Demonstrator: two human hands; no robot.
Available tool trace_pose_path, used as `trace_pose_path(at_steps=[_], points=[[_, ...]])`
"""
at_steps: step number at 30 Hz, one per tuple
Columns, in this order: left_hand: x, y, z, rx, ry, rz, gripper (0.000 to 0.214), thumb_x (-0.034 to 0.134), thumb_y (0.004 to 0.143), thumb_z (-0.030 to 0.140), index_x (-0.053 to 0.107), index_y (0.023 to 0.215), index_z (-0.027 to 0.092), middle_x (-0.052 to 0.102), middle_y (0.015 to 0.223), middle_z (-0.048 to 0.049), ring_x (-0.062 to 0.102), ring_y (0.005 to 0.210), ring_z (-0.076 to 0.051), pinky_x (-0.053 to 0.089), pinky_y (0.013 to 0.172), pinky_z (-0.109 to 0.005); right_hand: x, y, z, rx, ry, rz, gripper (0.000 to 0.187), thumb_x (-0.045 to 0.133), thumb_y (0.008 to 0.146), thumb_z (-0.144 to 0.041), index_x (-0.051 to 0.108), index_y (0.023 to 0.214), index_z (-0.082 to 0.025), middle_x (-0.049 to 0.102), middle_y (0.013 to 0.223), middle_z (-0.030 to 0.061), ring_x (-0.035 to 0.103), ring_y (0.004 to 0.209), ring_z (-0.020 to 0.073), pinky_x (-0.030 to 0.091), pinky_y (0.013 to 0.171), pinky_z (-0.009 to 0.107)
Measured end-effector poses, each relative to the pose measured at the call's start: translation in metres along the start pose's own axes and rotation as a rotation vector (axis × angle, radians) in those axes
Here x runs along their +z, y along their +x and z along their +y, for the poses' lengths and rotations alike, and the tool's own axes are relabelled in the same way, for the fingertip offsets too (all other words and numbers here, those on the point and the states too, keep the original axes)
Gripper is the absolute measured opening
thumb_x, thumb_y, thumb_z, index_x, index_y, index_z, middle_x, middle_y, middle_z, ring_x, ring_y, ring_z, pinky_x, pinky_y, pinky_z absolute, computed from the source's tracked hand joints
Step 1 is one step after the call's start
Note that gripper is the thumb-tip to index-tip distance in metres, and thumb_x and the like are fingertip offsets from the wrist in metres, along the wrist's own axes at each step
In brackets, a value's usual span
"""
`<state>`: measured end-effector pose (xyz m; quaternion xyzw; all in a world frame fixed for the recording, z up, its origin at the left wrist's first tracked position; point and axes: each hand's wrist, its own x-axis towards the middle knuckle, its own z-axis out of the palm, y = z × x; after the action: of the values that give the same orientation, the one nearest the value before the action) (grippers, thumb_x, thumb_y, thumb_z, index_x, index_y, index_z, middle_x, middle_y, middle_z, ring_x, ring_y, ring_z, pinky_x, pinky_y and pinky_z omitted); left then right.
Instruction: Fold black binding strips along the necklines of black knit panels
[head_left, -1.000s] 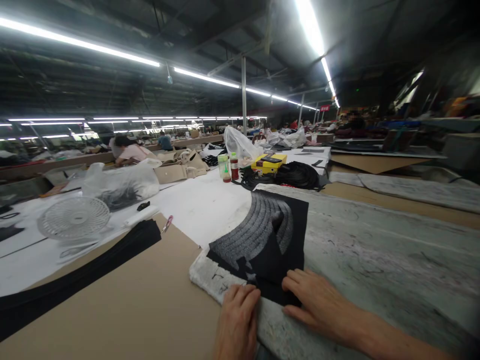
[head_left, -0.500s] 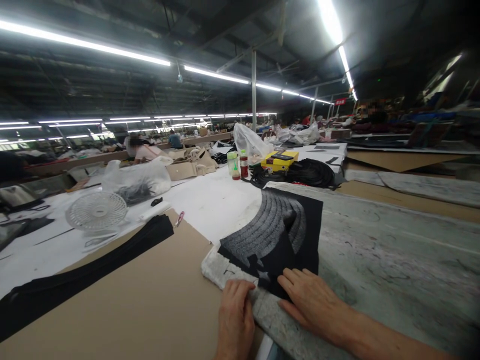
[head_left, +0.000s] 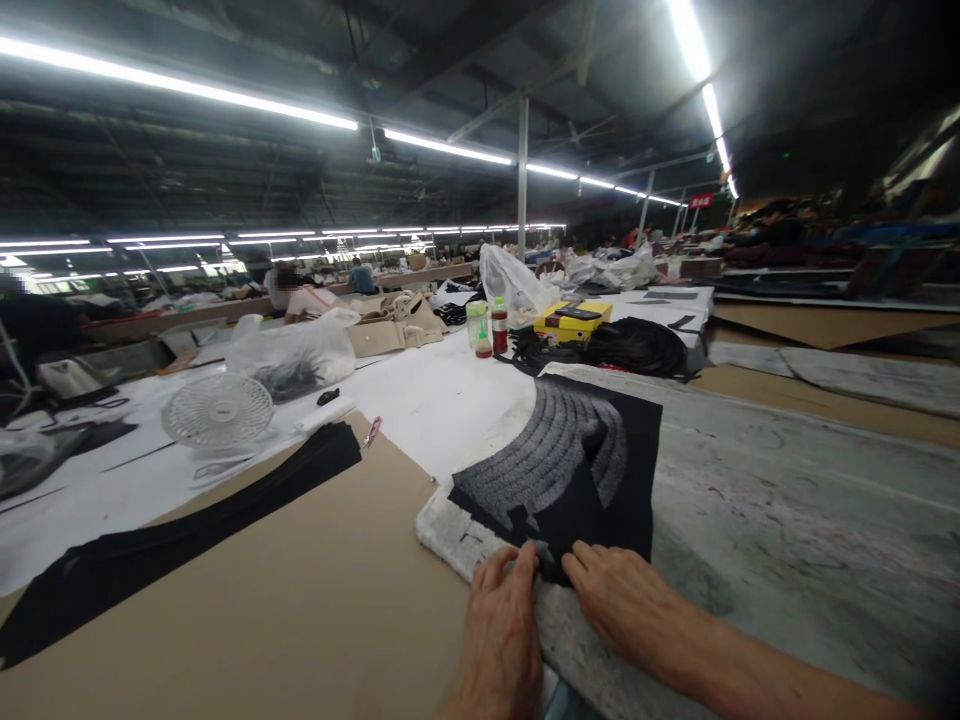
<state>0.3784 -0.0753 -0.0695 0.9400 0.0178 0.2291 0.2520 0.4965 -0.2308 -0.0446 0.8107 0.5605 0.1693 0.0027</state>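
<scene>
A black fabric sheet with curved cut strips lies on a grey worn mat in front of me. My left hand rests at the sheet's near edge, its fingertips pinched on a small dark piece there. My right hand lies beside it, fingers together and pressed flat on the sheet's near corner. Both wrists enter from the bottom of the view.
A long black strip lies on brown cardboard to the left. Farther off stand a white fan grille, plastic bags, two bottles, a yellow box and black cord coils. Other people work at distant tables.
My view has drifted left. Both hands slid together to the sheet's near edge, and the left fingertips now pinch a small piece there.
</scene>
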Motion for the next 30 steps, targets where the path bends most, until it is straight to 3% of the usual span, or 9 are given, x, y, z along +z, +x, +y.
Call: trace_pose_path(at_steps=[8, 18, 25, 30], points=[[-0.001, 0.002, 0.003, -0.043, 0.005, 0.012, 0.056, 0.039, 0.081, 0.002, 0.043, 0.136, 0.011, 0.063, 0.122, -0.0118, 0.050, 0.117, -0.026, 0.042, 0.100, -0.042, -0.011, 0.011, 0.004, 0.013, 0.036, -0.107, 0.020, 0.046, 0.078, -0.002, 0.055, 0.079, -0.019, 0.061, 0.073, 0.0020, 0.060, 0.062, 0.0190, 0.035, 0.055, 0.028], [0.002, 0.004, 0.002, -0.003, 0.083, 0.077, 0.047, 0.040, 0.086, 0.002, 0.046, 0.132, 0.012, 0.069, 0.111, -0.0079, 0.055, 0.108, -0.026, 0.043, 0.092, -0.041, -0.038, 0.021, 0.006, 0.078, 0.184, -0.195, 0.017, 0.049, 0.077, -0.007, 0.060, 0.075, -0.019, 0.065, 0.071, 0.0029, 0.062, 0.063, 0.0203, 0.028, 0.055, 0.029], [-0.002, 0.005, 0.007, -0.035, 0.103, 0.081, 0.052, 0.040, 0.081, -0.002, 0.047, 0.129, 0.014, 0.070, 0.109, -0.0070, 0.056, 0.104, -0.025, 0.039, 0.094, -0.042, -0.050, 0.028, 0.017, 0.183, 0.355, -0.190, 0.018, 0.045, 0.076, -0.007, 0.051, 0.065, -0.019, 0.061, 0.064, 0.0010, 0.056, 0.058, 0.0156, 0.027, 0.054, 0.027], [-0.003, 0.006, 0.007, -0.007, 0.134, 0.087, 0.047, 0.039, 0.084, 0.001, 0.049, 0.128, 0.014, 0.070, 0.104, -0.0065, 0.056, 0.103, -0.025, 0.038, 0.092, -0.041, -0.054, 0.021, 0.035, 0.223, 0.539, -0.187, 0.015, 0.040, 0.085, -0.015, 0.047, 0.073, -0.021, 0.057, 0.064, -0.0038, 0.052, 0.058, 0.0116, 0.034, 0.053, 0.022]])
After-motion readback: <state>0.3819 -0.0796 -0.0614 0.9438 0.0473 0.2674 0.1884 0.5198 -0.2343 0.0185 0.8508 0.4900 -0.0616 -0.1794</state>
